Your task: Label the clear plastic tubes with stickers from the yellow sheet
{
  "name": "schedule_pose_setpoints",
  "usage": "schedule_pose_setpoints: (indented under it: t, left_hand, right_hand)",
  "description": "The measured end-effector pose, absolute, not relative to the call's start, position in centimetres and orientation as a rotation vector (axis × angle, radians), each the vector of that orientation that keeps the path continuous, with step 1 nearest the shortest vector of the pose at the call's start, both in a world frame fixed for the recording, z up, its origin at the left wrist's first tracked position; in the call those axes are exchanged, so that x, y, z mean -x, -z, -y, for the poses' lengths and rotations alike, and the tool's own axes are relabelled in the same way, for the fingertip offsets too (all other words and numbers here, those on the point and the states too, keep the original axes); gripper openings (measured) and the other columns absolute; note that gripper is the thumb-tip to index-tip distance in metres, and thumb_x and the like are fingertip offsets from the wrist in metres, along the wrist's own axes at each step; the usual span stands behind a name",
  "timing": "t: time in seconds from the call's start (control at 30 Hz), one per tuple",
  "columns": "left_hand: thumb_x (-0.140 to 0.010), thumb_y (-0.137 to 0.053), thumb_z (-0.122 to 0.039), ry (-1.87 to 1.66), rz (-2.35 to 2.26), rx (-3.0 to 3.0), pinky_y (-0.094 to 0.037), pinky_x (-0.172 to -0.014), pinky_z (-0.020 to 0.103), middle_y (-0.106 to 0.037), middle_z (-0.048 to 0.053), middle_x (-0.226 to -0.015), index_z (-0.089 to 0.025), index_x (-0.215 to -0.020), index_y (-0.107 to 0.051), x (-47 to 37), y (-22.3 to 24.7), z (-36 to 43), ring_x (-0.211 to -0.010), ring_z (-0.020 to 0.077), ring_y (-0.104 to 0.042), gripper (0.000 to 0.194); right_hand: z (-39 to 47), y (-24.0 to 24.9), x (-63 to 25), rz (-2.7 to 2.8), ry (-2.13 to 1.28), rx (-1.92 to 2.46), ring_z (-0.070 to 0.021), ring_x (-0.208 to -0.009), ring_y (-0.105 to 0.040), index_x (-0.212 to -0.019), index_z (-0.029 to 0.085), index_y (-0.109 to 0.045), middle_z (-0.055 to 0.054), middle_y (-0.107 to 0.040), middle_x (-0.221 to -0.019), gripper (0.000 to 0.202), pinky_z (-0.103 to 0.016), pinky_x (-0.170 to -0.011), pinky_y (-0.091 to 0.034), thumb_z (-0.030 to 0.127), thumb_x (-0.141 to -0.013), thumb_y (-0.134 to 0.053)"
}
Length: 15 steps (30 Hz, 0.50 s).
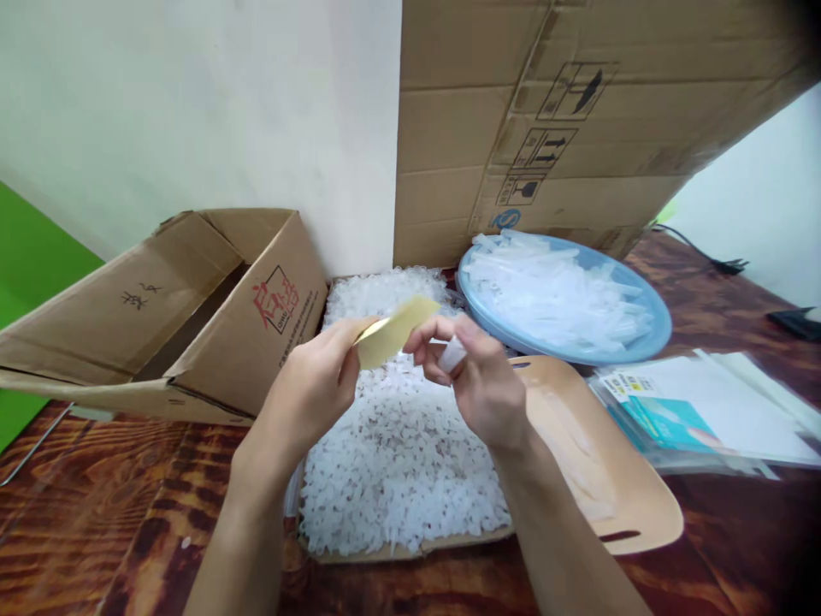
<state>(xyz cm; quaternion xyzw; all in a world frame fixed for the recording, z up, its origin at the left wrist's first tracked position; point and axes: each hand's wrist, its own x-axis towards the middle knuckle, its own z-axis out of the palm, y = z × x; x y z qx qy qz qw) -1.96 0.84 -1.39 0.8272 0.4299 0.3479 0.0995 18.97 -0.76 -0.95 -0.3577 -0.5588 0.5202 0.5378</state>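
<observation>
My left hand [321, 376] pinches a pale yellow piece of paper [401, 329] between thumb and fingers, tilted in the air. Just right of the paper, my right hand [481, 376] has its fingers curled, with the fingertips by the paper's edge. A small white tube-like thing [452, 355] shows among those fingers; whether it is gripped or wrapped round a finger I cannot tell. Beneath both hands lies a shallow cardboard tray [410, 550] heaped with small translucent plastic pieces [398, 462].
An open cardboard box [282, 299] stands at left. A blue basin [471, 299] of translucent plastic tubes [564, 291] sits behind right, before a large carton [462, 128]. Nearer are a tan tray [654, 513] and plastic packets [724, 419]. A cable [699, 248] lies at far right.
</observation>
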Motion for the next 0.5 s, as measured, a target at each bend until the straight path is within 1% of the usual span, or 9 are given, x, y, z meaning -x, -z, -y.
schedule_pose_setpoints:
  t: [0.07, 0.17, 0.27, 0.37, 0.5]
  left_hand:
    - [-0.097, -0.045, -0.005, -1.052, -1.379, -2.472, -0.057, -0.098, 0.04, -0.073, 0.007, -0.126, -0.023, -0.132, -0.062, 2.0, 1.3, -0.9, -0.111, 0.0245, -0.072, 0.043]
    - [-0.097, -0.045, -0.007, -1.075, -1.436, -2.47, -0.056, -0.099, 0.041, -0.072, 0.008, -0.127, -0.023, -0.132, -0.062, 2.0, 0.9, -0.9, -0.112, 0.0251, -0.071, 0.042]
    - [-0.096, -0.045, -0.007, -1.084, -1.426, -2.469, -0.056, -0.1, 0.042, -0.071, 0.007, -0.128, -0.024, -0.132, -0.062, 2.0, 0.8, -0.8, -0.112, 0.025, -0.071, 0.043]
    - [-0.096, -0.045, -0.006, -1.062, -1.433, -2.483, -0.056, -0.099, 0.042, -0.071, 0.008, -0.129, -0.023, -0.132, -0.062, 2.0, 0.8, -0.8, -0.112, 0.0254, -0.071, 0.043]
    - [-0.095, -0.046, -0.004, -1.039, -1.453, -2.493, -0.056, -0.097, 0.042, -0.072, 0.008, -0.129, -0.023, -0.131, -0.061, 1.9, 1.0, -0.7, -0.11, 0.0253, -0.071, 0.044]
  right_hand:
    - [0.5, 1.1, -19.4, 1.273, -1.232, 0.812, -0.014, -0.059, -0.039, -0.083, 0.017, -0.07, -0.003, -0.056, -0.078, 0.05, -0.031, -0.056, -0.032, 0.055, -0.1, -0.042]
    - [0.2, 1.1, -19.9, 1.205, -1.228, 0.79, -0.0131, -0.053, -0.034, -0.073, 0.018, -0.065, -0.002, -0.051, -0.07, 0.038, -0.031, -0.051, -0.024, 0.046, -0.093, -0.047]
    - [0.0, 0.7, -20.2, 1.117, -1.246, 0.754, -0.0101, -0.045, -0.025, -0.067, 0.02, -0.058, 0.002, -0.041, -0.063, 0.034, -0.03, -0.046, -0.016, 0.048, -0.086, -0.05]
    - [0.0, 0.1, -20.7, 1.066, -1.239, 0.711, -0.0086, -0.041, -0.024, -0.068, 0.022, -0.053, 0.005, -0.037, -0.062, 0.033, -0.029, -0.044, -0.017, 0.05, -0.086, -0.051]
    - [0.1, -0.6, -21.9, 1.028, -1.183, 0.694, -0.0101, -0.042, -0.024, -0.067, 0.024, -0.049, 0.004, -0.037, -0.061, 0.032, -0.029, -0.045, -0.02, 0.046, -0.09, -0.048]
